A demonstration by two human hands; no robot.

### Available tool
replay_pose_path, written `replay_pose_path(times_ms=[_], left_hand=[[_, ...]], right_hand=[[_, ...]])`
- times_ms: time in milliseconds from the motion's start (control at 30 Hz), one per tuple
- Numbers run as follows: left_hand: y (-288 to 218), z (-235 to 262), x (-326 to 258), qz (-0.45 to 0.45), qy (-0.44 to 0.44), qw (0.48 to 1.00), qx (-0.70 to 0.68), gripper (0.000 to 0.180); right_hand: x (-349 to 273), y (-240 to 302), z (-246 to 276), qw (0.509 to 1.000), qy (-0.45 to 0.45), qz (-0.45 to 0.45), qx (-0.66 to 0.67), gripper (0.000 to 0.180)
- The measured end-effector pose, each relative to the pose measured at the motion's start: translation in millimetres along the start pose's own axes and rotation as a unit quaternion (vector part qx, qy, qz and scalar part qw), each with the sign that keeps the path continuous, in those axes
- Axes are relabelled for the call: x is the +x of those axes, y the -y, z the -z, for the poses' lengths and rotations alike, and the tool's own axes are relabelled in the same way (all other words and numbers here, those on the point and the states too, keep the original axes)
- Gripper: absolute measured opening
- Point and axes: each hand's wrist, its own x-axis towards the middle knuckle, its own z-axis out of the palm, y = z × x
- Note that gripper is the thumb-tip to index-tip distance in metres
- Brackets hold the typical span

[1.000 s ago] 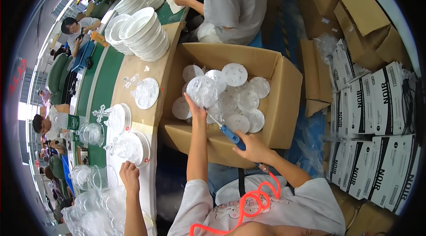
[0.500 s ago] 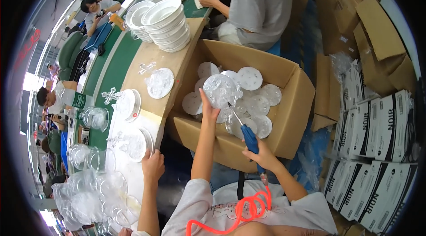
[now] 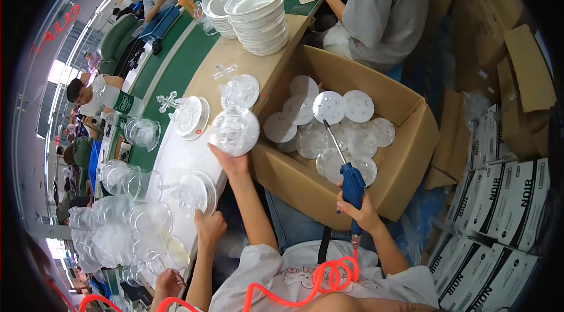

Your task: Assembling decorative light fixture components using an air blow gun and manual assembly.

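My left hand (image 3: 232, 162) holds a round white-and-clear plastic piece (image 3: 235, 133) over the table edge; motion blurs it. Just beyond it lies another round piece with a clear ornate part (image 3: 241, 91) on the tabletop. In my right hand (image 3: 359, 209) is a blue air blow gun (image 3: 353, 186) with a long thin metal nozzle, fed by a red coiled hose (image 3: 332, 274). Its tip points over the open cardboard box (image 3: 405, 186), where several round white discs (image 3: 358, 106) and clear pieces lie.
A co-worker's hand (image 3: 210, 228) is at a stack of discs (image 3: 202, 191) on the left. White bowl stacks (image 3: 258, 33) stand at the far table end, near a seated person in grey (image 3: 382, 12). Clear domes (image 3: 120, 218) crowd the near left; printed cartons (image 3: 517, 200) are at right.
My left hand has carried the round piece from above the box leftward to the table. The blow gun stays in my right hand, a little lower and further right. The view has shifted.
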Motion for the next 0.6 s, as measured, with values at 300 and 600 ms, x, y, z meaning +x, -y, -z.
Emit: replay_pose_path(times_ms=[300,600], left_hand=[[-33.9,44.2,38.3,-0.268,-0.302,0.816,0.414,0.042],[-31.4,58.1,27.4,-0.434,-0.346,0.675,0.486,0.031]], right_hand=[[-5.6,-6.1,-8.2,0.996,-0.047,-0.041,0.063,0.037],[-7.2,-9.2,15.4,0.989,-0.116,-0.029,0.083,0.039]])
